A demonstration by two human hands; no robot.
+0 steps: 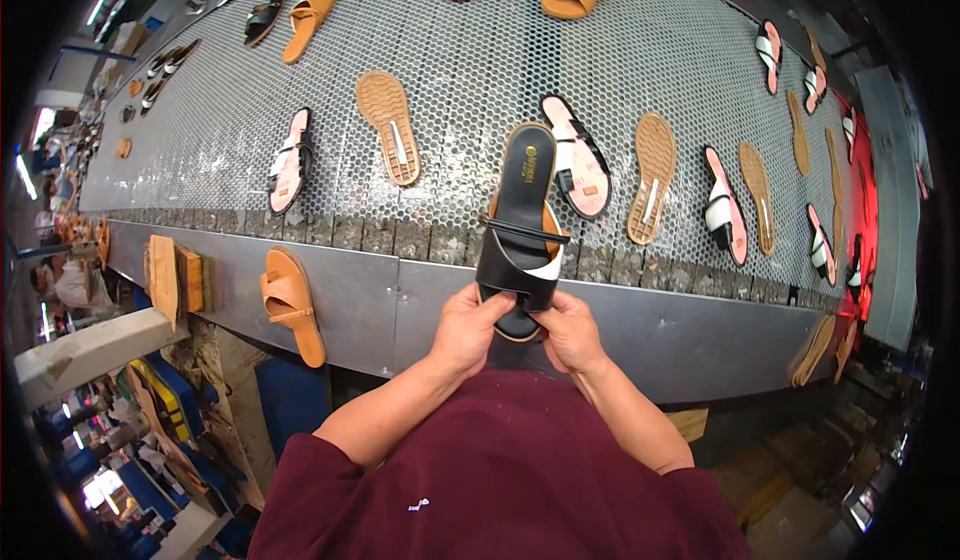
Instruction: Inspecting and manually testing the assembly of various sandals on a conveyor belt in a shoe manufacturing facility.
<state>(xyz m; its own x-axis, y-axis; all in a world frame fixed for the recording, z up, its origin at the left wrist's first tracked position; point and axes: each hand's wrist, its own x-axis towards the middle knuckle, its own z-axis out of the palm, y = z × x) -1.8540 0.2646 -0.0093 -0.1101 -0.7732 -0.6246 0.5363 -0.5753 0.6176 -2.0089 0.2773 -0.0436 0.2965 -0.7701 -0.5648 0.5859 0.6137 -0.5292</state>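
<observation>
A black slide sandal [522, 215] with a wide strap and a thin corded band is held up in front of me, toe toward my body. My left hand [468, 328] grips its toe end from the left, thumb pressed at the strap opening. From the right, my right hand [570, 332] pinches the same toe end. Just beyond it on the conveyor's perforated surface lie a pink-lined sandal upper [577, 155] with black and white straps and, to its right, a tan patterned sole [652, 175].
The perforated metal conveyor [440, 90] carries several sandals, uppers and soles. A tan slide sandal [291, 305] rests on the metal ledge [370, 325] at left; more soles [815, 350] lie at its right end. A wooden post and beam [100, 345] stand at left. Red light glows at far right.
</observation>
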